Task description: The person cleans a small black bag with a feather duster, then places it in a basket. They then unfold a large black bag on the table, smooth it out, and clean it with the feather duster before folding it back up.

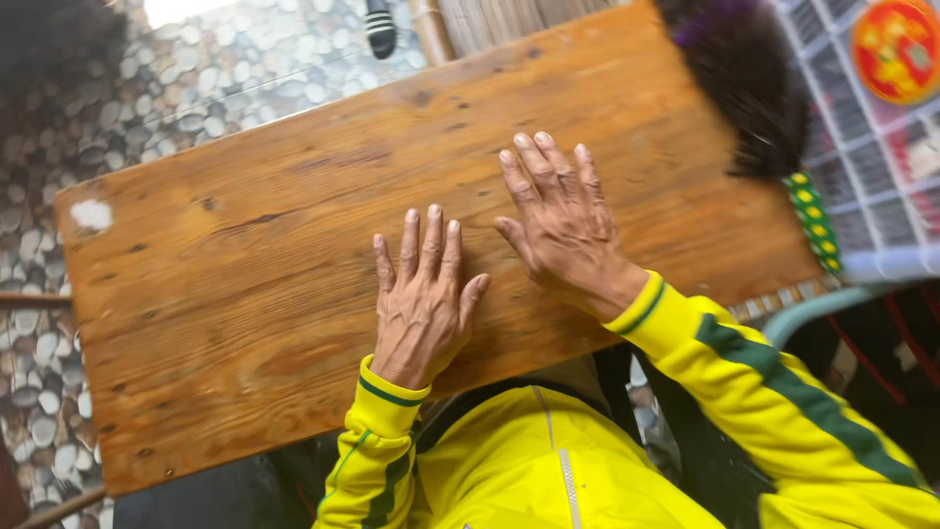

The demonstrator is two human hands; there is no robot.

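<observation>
Both my hands lie flat, palms down, on a bare wooden table (245, 294). My left hand (421, 299) rests near the table's near edge with its fingers together and extended. My right hand (558, 225) lies just beside it, slightly further in, fingers spread a little. The two hands almost touch at the thumbs. Neither holds anything. Yellow sleeves with green stripes cover both arms.
A dark fluffy brush-like object (749, 83) lies at the table's right end. Beside it is a white checked cloth (881, 157) with a round red and yellow item (896, 49). A pebble floor (186, 78) surrounds the table. A small white patch (93, 214) marks the left end.
</observation>
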